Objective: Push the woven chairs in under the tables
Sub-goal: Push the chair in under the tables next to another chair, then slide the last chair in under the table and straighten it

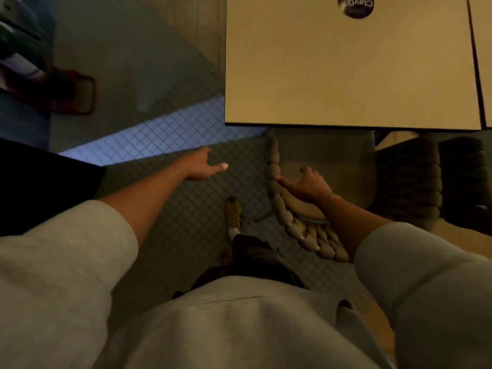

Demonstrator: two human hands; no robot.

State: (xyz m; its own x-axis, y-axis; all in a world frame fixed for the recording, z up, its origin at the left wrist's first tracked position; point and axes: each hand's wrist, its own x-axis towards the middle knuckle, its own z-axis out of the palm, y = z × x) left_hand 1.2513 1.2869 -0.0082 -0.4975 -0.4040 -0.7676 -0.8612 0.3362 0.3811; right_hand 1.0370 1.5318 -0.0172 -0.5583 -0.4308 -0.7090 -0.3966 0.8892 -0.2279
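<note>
A woven chair (282, 209) with a thick braided rim and a pale round seat stands at the near edge of a light wooden table (346, 67), its front part hidden under the tabletop. My right hand (308, 183) hovers over the seat by the left side of the rim, thumb pointing at the weave and fingers loosely bent, holding nothing. My left hand (202, 166) hangs in the air to the left of the chair, fingers relaxed and spread, touching nothing. A second, darker woven chair (410, 179) stands to the right, partly under the same table.
The floor has small diamond tiles (170, 209). My foot in an olive shoe (233, 213) stands just left of the chair. A red metal frame (82, 97) sits on the floor at far left. A round dark sticker (355, 6) is on the tabletop.
</note>
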